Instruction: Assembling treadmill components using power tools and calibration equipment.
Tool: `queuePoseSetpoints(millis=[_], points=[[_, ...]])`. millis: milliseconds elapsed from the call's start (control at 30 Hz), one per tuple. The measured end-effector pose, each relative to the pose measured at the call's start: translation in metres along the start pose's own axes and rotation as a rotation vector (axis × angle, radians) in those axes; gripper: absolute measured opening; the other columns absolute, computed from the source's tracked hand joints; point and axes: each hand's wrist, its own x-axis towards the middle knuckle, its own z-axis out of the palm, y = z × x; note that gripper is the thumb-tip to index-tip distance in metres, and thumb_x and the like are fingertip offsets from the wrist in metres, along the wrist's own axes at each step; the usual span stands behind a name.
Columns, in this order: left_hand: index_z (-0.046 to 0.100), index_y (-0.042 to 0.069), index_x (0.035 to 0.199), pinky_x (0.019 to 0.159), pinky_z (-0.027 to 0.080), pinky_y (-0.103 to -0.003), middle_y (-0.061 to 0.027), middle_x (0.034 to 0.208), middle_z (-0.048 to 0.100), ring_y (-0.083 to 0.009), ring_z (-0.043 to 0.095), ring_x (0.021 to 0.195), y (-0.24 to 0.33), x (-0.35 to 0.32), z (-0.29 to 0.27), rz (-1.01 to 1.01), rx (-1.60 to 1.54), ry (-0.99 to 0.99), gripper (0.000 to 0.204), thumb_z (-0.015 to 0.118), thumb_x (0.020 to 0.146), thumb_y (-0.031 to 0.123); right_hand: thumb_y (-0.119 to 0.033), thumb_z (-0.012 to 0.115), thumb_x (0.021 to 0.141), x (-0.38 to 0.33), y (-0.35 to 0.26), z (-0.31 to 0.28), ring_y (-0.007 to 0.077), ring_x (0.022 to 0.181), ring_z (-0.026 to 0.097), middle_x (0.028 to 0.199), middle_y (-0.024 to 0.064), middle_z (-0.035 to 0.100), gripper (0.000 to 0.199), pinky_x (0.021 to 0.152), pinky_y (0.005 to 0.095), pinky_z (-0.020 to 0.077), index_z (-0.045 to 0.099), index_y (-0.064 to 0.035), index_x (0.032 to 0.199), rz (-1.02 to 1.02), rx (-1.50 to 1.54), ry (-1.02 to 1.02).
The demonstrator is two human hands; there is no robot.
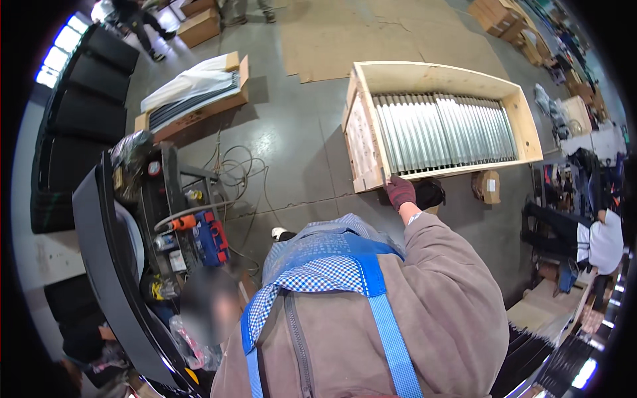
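Note:
My right hand [401,192], in a dark red glove, has its fingers over the near left corner of a wooden crate [371,139]. The crate is open at the top and made of pale wood. Inside it lie several shiny metal tubes [444,131], packed side by side in rows. My right arm reaches forward from the body in a brown sleeve. My left hand is not in view. A dark round object [430,193] sits just right of the glove, partly hidden by it.
A black cart [174,174] with an orange tool [184,222] and a blue case [211,239] stands left. Hoses [240,174] lie on the floor. An open carton [199,114] is beyond. A small carton [490,187] sits beside the crate. Another person [600,242] is at right.

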Motion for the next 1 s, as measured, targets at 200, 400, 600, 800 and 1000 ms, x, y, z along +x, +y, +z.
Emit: queuePoseSetpoints(millis=[200,400,600,800,1000], points=[[0.063,0.004,0.107,0.083,0.046,-0.04,-0.0239,0.107,0.061,-0.0354,0.059,0.101,-0.061,0.067,0.14,-0.019,0.062,-0.701,0.043,0.062,0.08,0.039,-0.015,0.056,0.084,0.053,0.03,0.029,0.0155,0.057,0.059,0.068,0.0061,0.062,0.009,0.052,0.0291,0.0457,0.061,-0.0068,0.083,0.2,0.708,0.158],[0.064,0.005,0.105,0.085,0.046,-0.039,-0.0226,0.107,0.062,-0.0349,0.059,0.103,-0.077,0.199,0.128,0.112,0.143,-0.647,0.044,0.061,0.08,0.042,-0.013,0.054,0.086,0.097,0.002,0.013,0.0126,0.051,0.054,0.064,0.0037,0.058,0.008,0.044,0.0273,0.0407,0.059,-0.0072,0.084,0.382,1.179,0.3],[0.065,0.005,0.105,0.086,0.046,-0.04,-0.0236,0.105,0.062,-0.0368,0.059,0.101,0.014,0.353,0.05,0.25,0.027,-0.536,0.05,0.058,0.08,0.047,-0.016,0.057,0.082,0.143,0.076,0.057,0.0173,0.058,0.059,0.072,0.0084,0.063,0.012,0.053,0.0304,0.0458,0.061,-0.0057,0.086,0.581,0.991,0.379],[0.064,0.004,0.107,0.085,0.047,-0.038,-0.0233,0.103,0.063,-0.0355,0.061,0.099,0.095,0.469,0.008,0.225,0.2,-0.448,0.047,0.059,0.082,0.044,-0.016,0.058,0.081,0.159,0.046,0.05,0.0172,0.058,0.059,0.075,0.0081,0.064,0.014,0.054,0.0314,0.048,0.061,-0.0056,0.09,0.704,0.658,0.299],[0.063,0.005,0.11,0.085,0.047,-0.039,-0.0228,0.1,0.064,-0.0347,0.061,0.1,0.13,0.536,0.013,0.208,-0.168,-0.515,0.046,0.058,0.083,0.041,-0.028,0.062,0.076,0.159,0.016,0.01,0.0299,0.088,0.064,0.097,0.0155,0.066,0.03,0.079,0.0367,0.0491,0.064,-0.0058,0.095,0.836,0.489,0.149]])
